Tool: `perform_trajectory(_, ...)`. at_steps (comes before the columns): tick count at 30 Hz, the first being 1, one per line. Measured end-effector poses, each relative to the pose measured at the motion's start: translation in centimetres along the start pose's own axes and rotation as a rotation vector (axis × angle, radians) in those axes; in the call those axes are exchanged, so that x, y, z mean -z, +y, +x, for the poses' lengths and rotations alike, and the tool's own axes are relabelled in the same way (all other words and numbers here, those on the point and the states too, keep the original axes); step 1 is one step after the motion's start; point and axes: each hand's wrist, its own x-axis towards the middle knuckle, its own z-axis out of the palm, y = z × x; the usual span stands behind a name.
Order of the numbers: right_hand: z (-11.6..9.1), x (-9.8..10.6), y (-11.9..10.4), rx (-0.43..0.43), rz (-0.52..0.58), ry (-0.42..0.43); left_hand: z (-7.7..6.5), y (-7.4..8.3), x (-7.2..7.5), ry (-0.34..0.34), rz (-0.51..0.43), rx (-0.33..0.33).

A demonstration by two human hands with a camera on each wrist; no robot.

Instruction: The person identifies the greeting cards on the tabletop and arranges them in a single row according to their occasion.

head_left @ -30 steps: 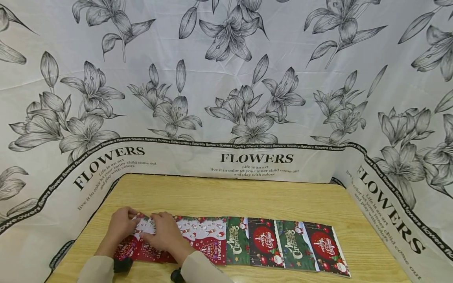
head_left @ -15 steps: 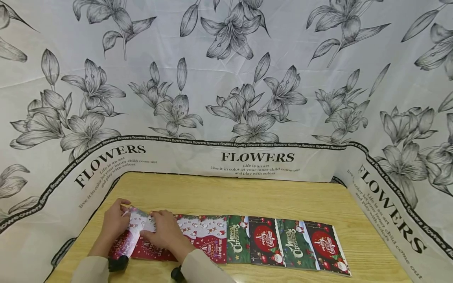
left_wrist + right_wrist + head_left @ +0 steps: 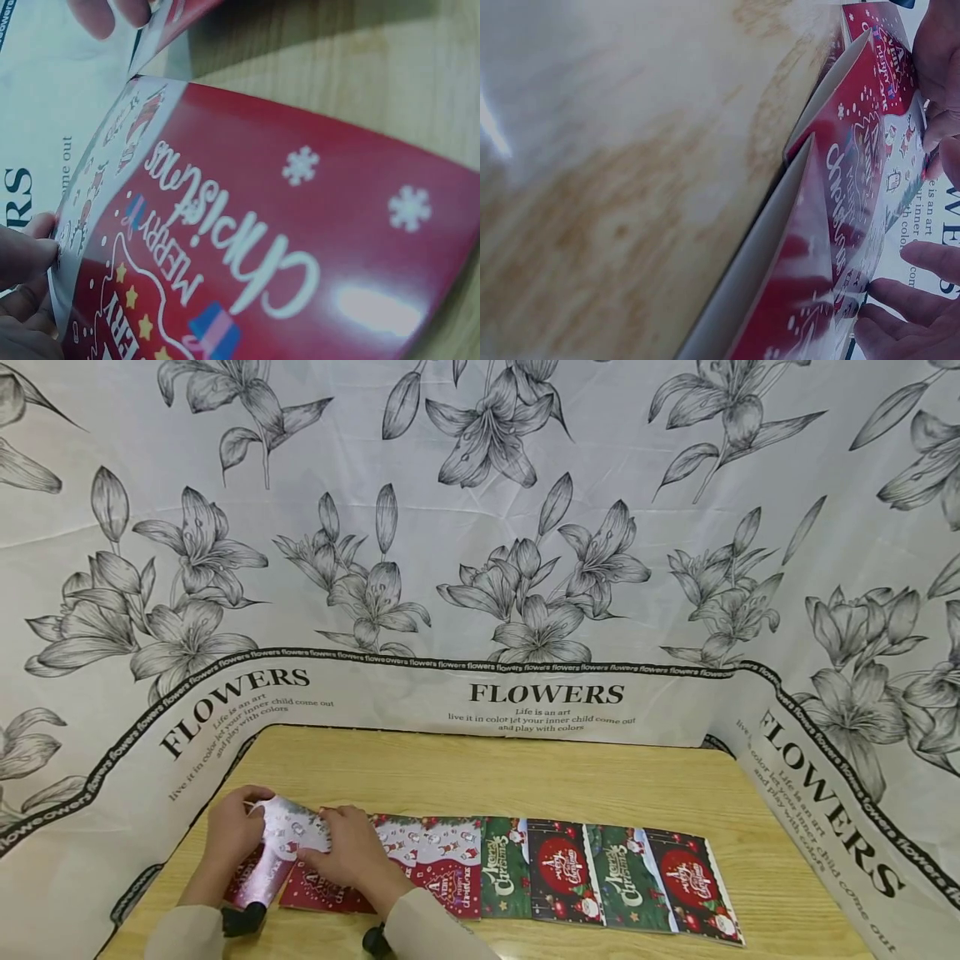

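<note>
My left hand (image 3: pixel 236 831) pinches the outer edge of a red and white Christmas card (image 3: pixel 270 868) at the left end of a row. The card is bent and tilted up, its shiny face catching light. In the left wrist view, thumb and fingertips (image 3: pixel 30 255) grip its white, Santa-printed end. My right hand (image 3: pixel 356 852) lies over neighbouring red and white cards (image 3: pixel 315 885), thumb stretched leftward. Fairly straight fingers (image 3: pixel 907 300) touch the cards' far edge in the right wrist view. The right palm hides part of these cards.
To the right the row continues with matching red and white cards (image 3: pixel 447 868), green cards (image 3: pixel 504 872) and dark cards with red circles (image 3: pixel 558 868), side by side. The wooden table (image 3: pixel 487 777) is enclosed by a flower-printed curtain (image 3: pixel 540 693).
My left hand has moved leftward, pulling the end card's edge away and bending it upward. My right hand has stayed nearly in place on the cards.
</note>
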Motion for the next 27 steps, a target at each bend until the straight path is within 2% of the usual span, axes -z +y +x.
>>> perform_trajectory(9,-0.2,0.6,0.0,0.009,0.044,0.011,0.3,0.6,1.0,0.019,-0.027,0.012)
perform_trajectory(15,-0.2,0.2,-0.2,0.010,0.075,0.015,0.0,0.9,1.4,-0.058,-0.071,0.098)
perform_trajectory(21,-0.2,0.1,-0.1,0.023,0.131,0.008,-0.3,1.4,1.7,-0.116,-0.148,0.149)
perform_trajectory(27,0.0,-0.1,0.0,0.062,0.159,0.060,-0.3,1.2,1.6,-0.162,-0.244,0.184)
